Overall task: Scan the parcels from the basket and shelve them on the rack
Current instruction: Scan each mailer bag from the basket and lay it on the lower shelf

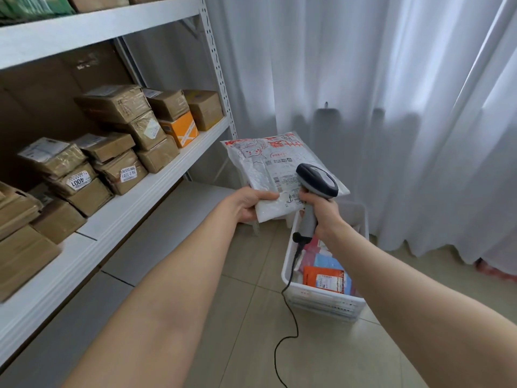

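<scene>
Both hands are raised over the basket's [286,273] far end. The left hand [249,204] pinches the near corner of one white parcel [265,166], label up, long axis running away toward the curtain [391,107], and the right hand [323,215] grips one corded scanner [317,180] aimed at the label. Left of the basket, the rack [140,197] holds over ten brown boxes [117,103].

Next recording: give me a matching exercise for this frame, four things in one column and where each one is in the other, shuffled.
Things:
1. white parcel
2. scanner
3. orange packet
4. orange box

Places:
A. on the rack
B. in the right hand
C. in the basket
D. in the left hand

Pairs: 1-D, 2-B, 3-C, 4-A.
</scene>
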